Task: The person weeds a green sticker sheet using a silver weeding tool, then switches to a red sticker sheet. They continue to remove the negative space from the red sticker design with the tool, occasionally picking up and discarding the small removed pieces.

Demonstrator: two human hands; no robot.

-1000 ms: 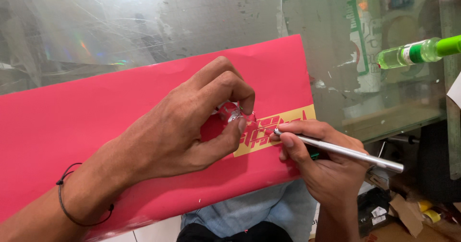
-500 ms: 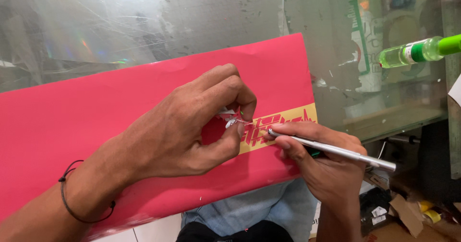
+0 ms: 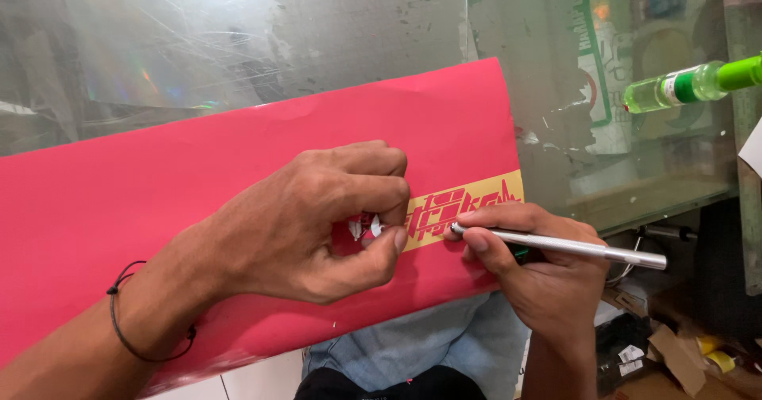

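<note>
In the head view, a red vinyl sheet (image 3: 198, 170) is seen lying slantwise across a scratched glass tabletop (image 3: 238, 35), its right end reaching the middle of the scene. Near that end, a yellow strip with red cut-out shapes (image 3: 468, 205) is set into the sheet. The left hand (image 3: 317, 225) is laid on the red sheet just left of the strip, its fingers curled inward and the thumb brought up against the forefinger, so that small whitish scraps of cut film (image 3: 365, 227) are pinched between them at the strip's left end. A black cord bracelet (image 3: 131, 321) is worn on the left wrist. The right hand (image 3: 540, 273) is placed at the near right edge of the sheet, its fingers closed firmly around a slim silver craft knife (image 3: 571, 246), whose tip is pressed to the lower edge of the yellow strip, just right of the left thumb. The knife's handle is pointed out to the right, past the sheet's edge. At the far right, a green bottle (image 3: 690, 82) is seen lying on its side, well apart from both hands. Cardboard scraps (image 3: 683, 352) are visible below the table at the near right
</note>
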